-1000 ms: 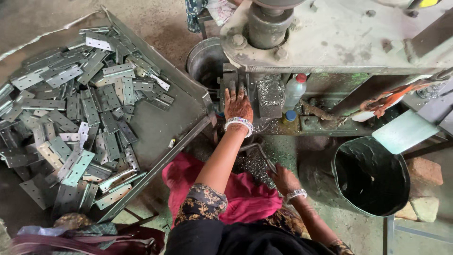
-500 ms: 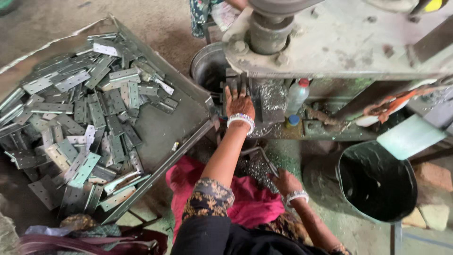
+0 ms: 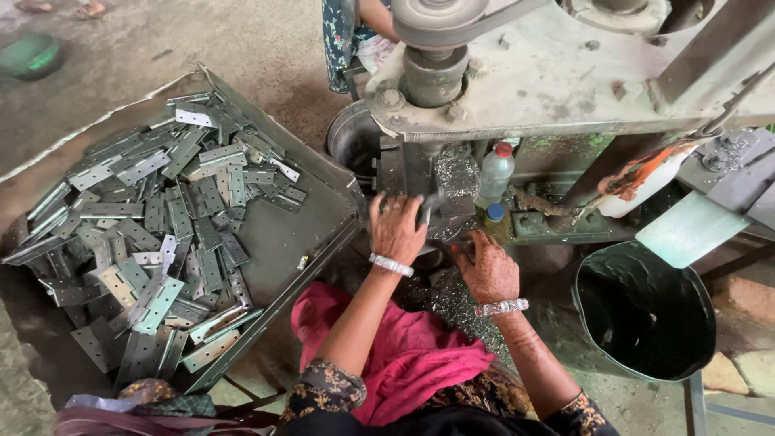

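Left hand (image 3: 395,228): back facing up, fingers curled down over a small metal workpiece (image 3: 430,202) at the base of the machine; whether they clamp it cannot be told. Right hand (image 3: 487,270): just beside the left, lower, fingers bent toward the same spot at the work table; any contents are hidden. Both wrists carry bangles.

Surroundings, largest first:
- Floor (image 3: 266,48): bare, stained concrete.
- Drill press (image 3: 565,73): grey, worn body with a belt pulley on top, directly above both hands.
- Metal tray (image 3: 311,234): on the left, tilted, holding a heap of flat steel hinges (image 3: 153,234).
- Black bucket (image 3: 646,315): right of the right hand, near it.
- Pink cloth (image 3: 404,355): across the lap.
- Plastic bottle (image 3: 495,173): red cap, upright beside the spindle column.
- Metal shavings (image 3: 452,303): scattered under the hands.
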`<move>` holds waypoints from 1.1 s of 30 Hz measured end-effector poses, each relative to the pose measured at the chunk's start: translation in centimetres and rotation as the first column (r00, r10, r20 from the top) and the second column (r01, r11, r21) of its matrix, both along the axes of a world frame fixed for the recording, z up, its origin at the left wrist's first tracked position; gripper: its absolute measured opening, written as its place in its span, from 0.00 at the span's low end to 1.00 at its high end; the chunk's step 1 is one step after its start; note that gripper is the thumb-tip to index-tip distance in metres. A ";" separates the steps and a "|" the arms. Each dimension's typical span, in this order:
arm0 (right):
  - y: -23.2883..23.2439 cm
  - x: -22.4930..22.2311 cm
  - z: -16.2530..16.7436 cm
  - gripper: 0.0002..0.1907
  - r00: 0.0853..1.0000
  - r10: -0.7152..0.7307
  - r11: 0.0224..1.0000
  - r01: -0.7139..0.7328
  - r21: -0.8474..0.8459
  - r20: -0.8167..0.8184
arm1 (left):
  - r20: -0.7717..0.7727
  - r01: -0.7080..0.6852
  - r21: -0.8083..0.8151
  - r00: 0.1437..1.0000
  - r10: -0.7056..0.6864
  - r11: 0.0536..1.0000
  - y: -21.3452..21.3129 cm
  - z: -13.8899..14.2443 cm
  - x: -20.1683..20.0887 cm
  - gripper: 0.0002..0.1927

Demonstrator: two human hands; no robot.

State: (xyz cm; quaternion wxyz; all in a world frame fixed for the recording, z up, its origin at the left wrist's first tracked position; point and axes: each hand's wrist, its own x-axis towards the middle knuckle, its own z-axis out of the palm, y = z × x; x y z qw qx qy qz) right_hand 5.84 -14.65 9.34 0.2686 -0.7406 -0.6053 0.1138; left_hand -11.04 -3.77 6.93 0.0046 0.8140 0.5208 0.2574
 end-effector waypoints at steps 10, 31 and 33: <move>0.8 1.6 -2.3 0.30 0.990 0.077 0.970 -0.047 -0.240 0.118 | -0.251 -0.241 -0.265 0.952 0.175 0.933 0.6 1.1 4.2 0.21; -1.5 4.8 -15.3 0.27 0.994 0.103 0.886 -0.104 -0.453 -0.028 | -0.491 -0.226 -0.163 0.863 0.120 0.960 -0.1 0.7 4.3 0.25; -2.2 4.3 -15.7 0.26 0.973 -0.024 0.823 -0.110 -0.558 -0.228 | -0.467 -0.231 -0.160 0.874 0.133 0.960 -0.4 0.7 4.3 0.27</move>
